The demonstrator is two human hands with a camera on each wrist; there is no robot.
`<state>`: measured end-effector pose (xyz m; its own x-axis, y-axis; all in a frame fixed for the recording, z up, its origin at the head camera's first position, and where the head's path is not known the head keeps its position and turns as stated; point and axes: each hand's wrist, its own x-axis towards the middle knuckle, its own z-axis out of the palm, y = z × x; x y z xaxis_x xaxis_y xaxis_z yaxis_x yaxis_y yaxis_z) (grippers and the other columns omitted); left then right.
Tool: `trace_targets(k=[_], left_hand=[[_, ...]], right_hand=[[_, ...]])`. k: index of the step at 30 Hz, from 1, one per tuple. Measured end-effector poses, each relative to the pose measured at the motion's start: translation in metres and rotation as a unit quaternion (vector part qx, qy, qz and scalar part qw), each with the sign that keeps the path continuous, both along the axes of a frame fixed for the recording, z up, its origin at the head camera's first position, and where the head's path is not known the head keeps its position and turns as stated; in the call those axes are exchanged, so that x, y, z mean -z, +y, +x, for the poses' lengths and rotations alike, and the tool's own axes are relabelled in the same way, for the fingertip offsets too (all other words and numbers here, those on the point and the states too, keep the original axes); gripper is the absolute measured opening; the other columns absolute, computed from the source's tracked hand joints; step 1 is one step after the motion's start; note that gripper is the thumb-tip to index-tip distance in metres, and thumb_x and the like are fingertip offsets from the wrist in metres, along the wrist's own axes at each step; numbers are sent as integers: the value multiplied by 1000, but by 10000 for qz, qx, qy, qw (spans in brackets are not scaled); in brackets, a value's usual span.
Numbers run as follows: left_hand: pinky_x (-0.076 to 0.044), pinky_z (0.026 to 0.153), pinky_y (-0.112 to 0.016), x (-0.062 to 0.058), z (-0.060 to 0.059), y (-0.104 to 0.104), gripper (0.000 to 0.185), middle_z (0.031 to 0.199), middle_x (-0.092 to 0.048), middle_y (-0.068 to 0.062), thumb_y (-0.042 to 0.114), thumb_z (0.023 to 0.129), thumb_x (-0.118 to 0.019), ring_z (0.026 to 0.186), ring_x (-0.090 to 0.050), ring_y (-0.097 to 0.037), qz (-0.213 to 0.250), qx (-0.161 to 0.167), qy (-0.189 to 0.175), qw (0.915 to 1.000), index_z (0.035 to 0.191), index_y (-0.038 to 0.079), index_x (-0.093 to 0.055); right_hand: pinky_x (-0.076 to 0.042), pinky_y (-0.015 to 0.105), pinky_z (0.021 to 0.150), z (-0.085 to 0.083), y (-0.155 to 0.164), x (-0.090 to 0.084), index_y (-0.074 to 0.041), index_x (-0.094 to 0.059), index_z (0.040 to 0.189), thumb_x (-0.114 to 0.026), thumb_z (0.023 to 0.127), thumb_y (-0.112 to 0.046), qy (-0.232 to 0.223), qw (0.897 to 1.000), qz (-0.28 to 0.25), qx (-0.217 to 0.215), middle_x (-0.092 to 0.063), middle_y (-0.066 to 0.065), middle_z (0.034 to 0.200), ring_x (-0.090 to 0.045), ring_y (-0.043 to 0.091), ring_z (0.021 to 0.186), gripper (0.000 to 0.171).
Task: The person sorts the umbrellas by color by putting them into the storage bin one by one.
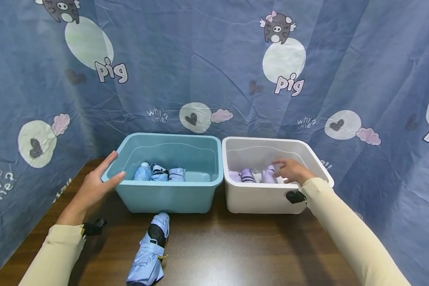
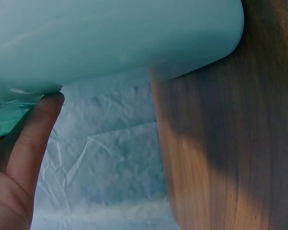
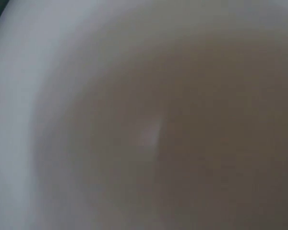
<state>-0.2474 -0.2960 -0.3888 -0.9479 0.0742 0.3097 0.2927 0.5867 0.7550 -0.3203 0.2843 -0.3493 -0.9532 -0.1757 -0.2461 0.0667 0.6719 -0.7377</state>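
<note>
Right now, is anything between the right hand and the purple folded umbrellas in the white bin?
Nothing visible. In the head view the right hand reaches over the rim of the white bin, fingers at the nearest purple umbrella. Whether they touch cannot be told; the right wrist view is blurred.

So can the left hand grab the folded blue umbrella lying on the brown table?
Probably yes. The left hand rests on the teal plastic bin, and the folded blue umbrella lies close by with nothing between.
</note>
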Motion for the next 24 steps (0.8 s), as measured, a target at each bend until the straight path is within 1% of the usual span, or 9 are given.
trace_targets(k=[1, 4, 9, 12, 15, 18, 24], left_hand=[[-27, 96, -75, -1, 0, 0, 78, 159, -15, -12, 34, 94, -60, 137, -24, -51, 0, -2, -8, 10000, 156, 28, -14], [-26, 97, -74, -2, 0, 1, 78, 160, -15, -12, 35, 93, -60, 137, -24, -51, -35, 0, 9, 10000, 156, 27, -14], [-25, 97, -74, -2, 1, 3, 79, 160, -15, -11, 35, 93, -61, 138, -23, -50, -26, -11, 47, 10000, 156, 25, -15], [-26, 97, -74, -2, 2, 3, 78, 160, -14, -10, 35, 93, -61, 138, -23, -50, -6, 11, 32, 10000, 156, 25, -15], [-26, 97, -74, -2, 2, 3, 78, 160, -14, -9, 36, 93, -61, 138, -23, -50, -24, 13, 5, 10000, 156, 25, -15], [-26, 97, -75, -3, 2, 3, 79, 160, -14, -9, 36, 93, -60, 138, -22, -51, -61, -28, -4, 10000, 156, 24, -15], [-25, 97, -75, -4, 3, 3, 79, 161, -13, -9, 39, 93, -60, 138, -22, -50, -104, -76, -45, 9999, 156, 24, -14]], right_hand=[[-51, 51, 89, 0, 0, -1, 2, -36, 145, -61, 89, -3, -57, 10000, -49, 42, -30, 39, 142, -47, 50, 121, 61], [-51, 51, 89, -1, -1, -2, 0, -37, 146, -61, 91, -8, -42, 9999, 6, 130, -29, 37, 144, -43, 50, 126, 61], [-50, 51, 90, -2, 1, -4, 0, -39, 145, -62, 92, -12, 291, 9994, 56, 187, -32, 35, 144, -44, 48, 126, 59], [-49, 52, 92, 0, 0, -7, 1, -40, 144, -61, 91, -11, 559, 9981, -20, 249, -34, 34, 144, -45, 47, 126, 58], [-47, 52, 94, 3, -1, -11, 1, -40, 144, -61, 91, -10, 723, 9967, -169, 329, -36, 32, 144, -45, 47, 125, 57], [-47, 52, 95, 7, -3, -17, 2, -41, 143, -62, 91, -10, 820, 9958, -261, 320, -37, 32, 143, -46, 47, 124, 57], [-46, 50, 96, 17, -8, -27, -1, -42, 143, -62, 92, -11, 837, 9953, -397, 278, -38, 29, 144, -46, 45, 125, 56]])
